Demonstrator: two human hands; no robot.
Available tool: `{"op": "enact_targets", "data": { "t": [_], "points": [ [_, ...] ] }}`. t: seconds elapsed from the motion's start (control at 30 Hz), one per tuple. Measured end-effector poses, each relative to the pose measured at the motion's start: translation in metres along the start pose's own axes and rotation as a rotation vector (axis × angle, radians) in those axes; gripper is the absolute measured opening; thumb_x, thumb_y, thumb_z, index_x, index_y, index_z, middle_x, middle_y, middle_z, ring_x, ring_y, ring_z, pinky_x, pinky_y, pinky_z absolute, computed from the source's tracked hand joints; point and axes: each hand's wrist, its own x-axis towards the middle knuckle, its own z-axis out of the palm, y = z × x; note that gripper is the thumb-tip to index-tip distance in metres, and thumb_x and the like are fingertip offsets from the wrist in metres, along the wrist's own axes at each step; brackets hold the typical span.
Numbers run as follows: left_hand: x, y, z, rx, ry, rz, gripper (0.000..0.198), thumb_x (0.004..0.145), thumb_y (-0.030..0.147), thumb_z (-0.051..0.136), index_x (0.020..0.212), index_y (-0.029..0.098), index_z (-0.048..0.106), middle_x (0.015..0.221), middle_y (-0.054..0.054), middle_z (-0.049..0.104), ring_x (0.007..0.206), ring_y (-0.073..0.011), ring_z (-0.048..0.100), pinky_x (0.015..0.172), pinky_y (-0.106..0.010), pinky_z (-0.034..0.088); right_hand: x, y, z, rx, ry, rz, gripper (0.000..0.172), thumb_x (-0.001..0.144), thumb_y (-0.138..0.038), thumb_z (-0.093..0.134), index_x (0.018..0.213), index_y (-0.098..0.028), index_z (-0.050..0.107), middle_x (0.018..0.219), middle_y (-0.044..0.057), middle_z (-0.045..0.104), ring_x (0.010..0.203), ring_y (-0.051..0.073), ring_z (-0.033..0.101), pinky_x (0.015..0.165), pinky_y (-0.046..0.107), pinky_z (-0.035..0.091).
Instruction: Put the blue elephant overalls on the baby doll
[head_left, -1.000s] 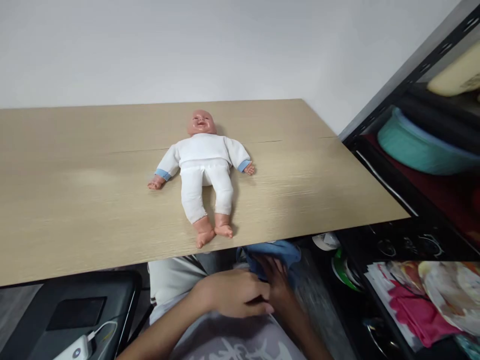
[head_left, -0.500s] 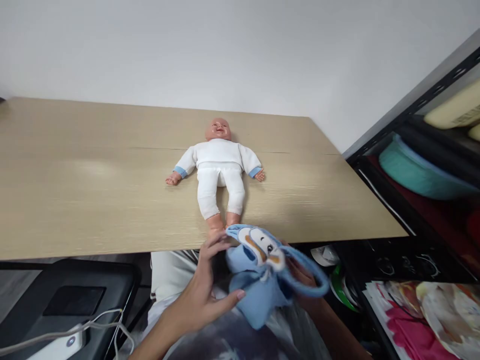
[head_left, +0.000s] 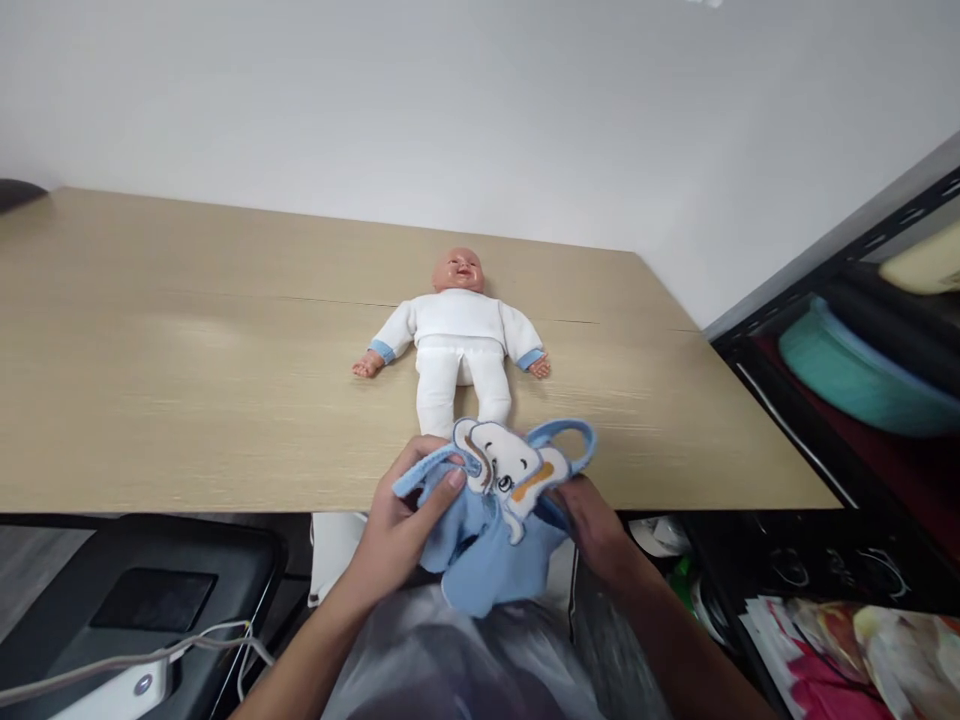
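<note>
A pair of small blue doll overalls (head_left: 506, 565) with looped straps and a white cartoon-animal patch is held up at the table's front edge. My left hand (head_left: 405, 525) pinches its upper left part near a strap, thumb on top. On the other side my right hand (head_left: 596, 530) grips the right edge, its fingers partly hidden behind the cloth. Just beyond lies a baby doll (head_left: 459, 320) on its back, in a white top with blue cuffs and white leggings. Its arms are spread, and the overalls and my left hand cover its feet.
The wooden table (head_left: 187, 400) stands against a white wall. At the left is a black chair (head_left: 247, 560) with a white device (head_left: 124, 690) and cable on it. On the right, a shelf holds a teal basin (head_left: 862, 375), with packets and pink cloth (head_left: 832, 685) lower down.
My left hand has closed on the overalls' strap side, and my right hand has shifted along the right edge. The overalls have turned and spread, with the patch facing up. The view has shifted slightly.
</note>
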Motion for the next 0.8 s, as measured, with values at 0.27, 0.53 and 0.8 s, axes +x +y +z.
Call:
{"op": "enact_targets", "data": {
  "t": [0.27,0.53,0.8],
  "points": [
    [0.005,-0.001,-0.006,0.071,-0.100,0.043,0.013,0.110,0.034,0.069,0.108,0.023,0.065,0.108,-0.003,0.065,0.102,-0.0169,0.065,0.093,-0.027,0.050,-0.009,-0.012,-0.021,-0.310,-0.176,-0.148,0.015,0.111,-0.037,0.067,0.118,-0.026,0.074,0.131,0.011,0.073,0.128,0.026,0.068,0.112,0.037,0.055],
    [0.015,0.010,-0.033,0.258,-0.344,0.293,0.021,0.110,0.012,0.054,0.124,0.028,0.057,0.144,-0.009,0.064,0.138,-0.0242,0.059,0.116,-0.042,0.046,-0.016,0.015,-0.025,0.391,0.109,-0.049,0.020,0.106,-0.045,0.070,0.099,-0.028,0.061,0.094,0.003,0.079,0.069,0.022,0.076,0.061,0.032,0.061],
    [0.024,0.011,-0.048,0.430,-0.442,0.418,0.027,0.104,0.011,0.055,0.123,0.030,0.056,0.123,-0.005,0.074,0.112,-0.0247,0.061,0.101,-0.039,0.049,-0.034,-0.011,-0.046,-0.186,0.068,-0.075,0.038,0.102,-0.040,0.074,0.139,-0.035,0.075,0.144,0.009,0.074,0.141,0.031,0.067,0.116,0.040,0.057]
  ]
}}
